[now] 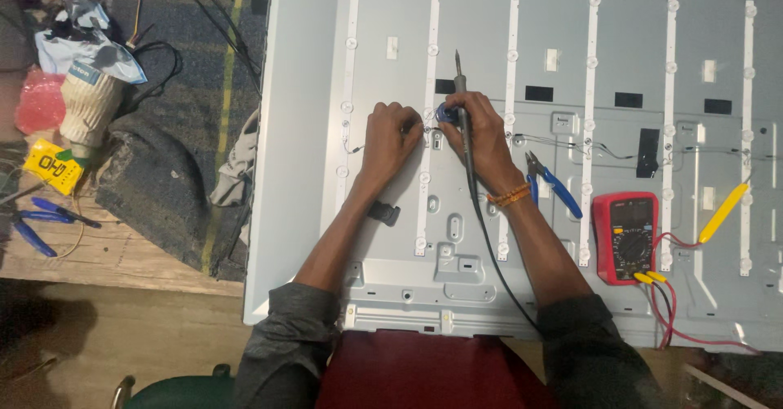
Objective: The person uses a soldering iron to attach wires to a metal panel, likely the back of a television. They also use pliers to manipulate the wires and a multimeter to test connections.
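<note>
A large white backlight panel (302, 132) lies flat, with several vertical light strips (430, 66) running across it. My left hand (390, 138) is curled, its fingertips pinching something small on a strip at mid-panel. My right hand (477, 136) grips a soldering iron (462, 91) whose tip points away from me; its black cord (489, 254) runs back along my forearm. A small blue round object (444, 114) sits between the two hands, partly hidden by my right fingers.
Blue-handled cutters (555, 185) lie right of my wrist. A red multimeter (625, 236) with red and black leads sits at the right, a yellow tool (723, 212) beyond it. A dark cloth (163, 181), bags and blue pliers (37, 221) crowd the left.
</note>
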